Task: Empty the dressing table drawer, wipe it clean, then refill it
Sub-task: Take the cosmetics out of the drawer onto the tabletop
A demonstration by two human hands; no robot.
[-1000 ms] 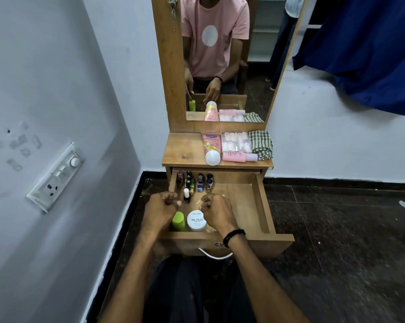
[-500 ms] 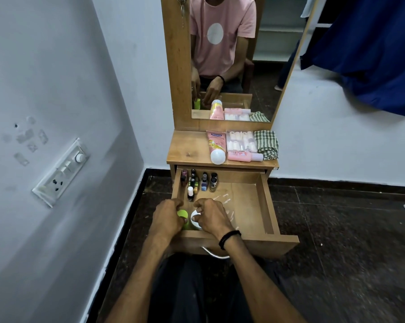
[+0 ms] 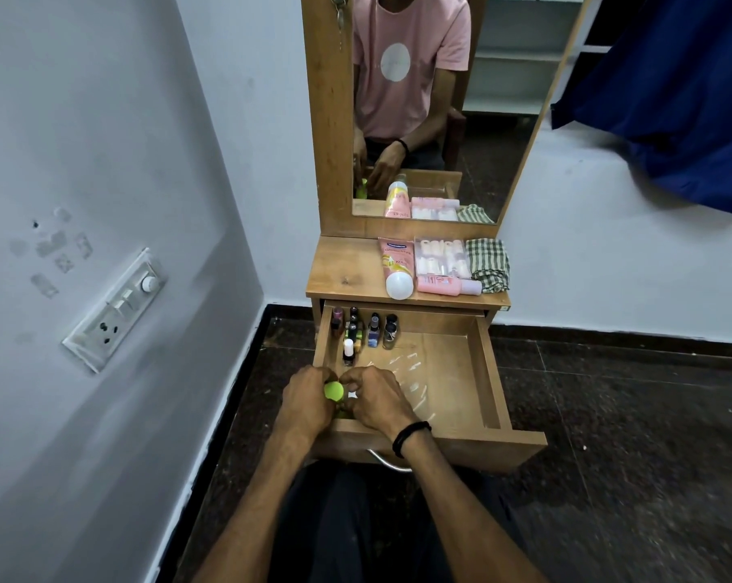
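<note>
Drawer (image 3: pixel 448 363) stands pulled out below the table top (image 3: pixel 347 267), and our fingers meet in its front left corner. Our left hand (image 3: pixel 307 403) has its fingers curled round a green bottle (image 3: pixel 334 390), the round cap facing up at us between thumb and fingers. Our right hand (image 3: pixel 383 401) lies just beside it, knuckles up, its fingers curled down round a white item (image 3: pixel 352 392) that is mostly hidden under the hand; only a sliver shows beside the green cap. A black band (image 3: pixel 410 437) circles our right wrist, and below it a metal handle (image 3: pixel 391 464) curves out from the drawer front.

Beyond the hands, clear shiny pieces (image 3: pixel 406 372) lie on the drawer floor; we cannot tell what they are. Small polish bottles (image 3: pixel 366 332) stand upright in a cluster at the back left corner. On the table top a pink tube (image 3: pixel 395 263) lies with its white cap toward us, a clear box (image 3: pixel 442 256) just beside it on the right, a pink bottle (image 3: pixel 448 284) on its side in front of the box, and a folded checked cloth (image 3: pixel 488 265) at the right edge. The mirror (image 3: pixel 503 77) above shows our pink shirt and both hands. A switchboard (image 3: pixel 116 309) sits on the left wall, and a blue cloth (image 3: pixel 671 90) hangs at the upper right
</note>
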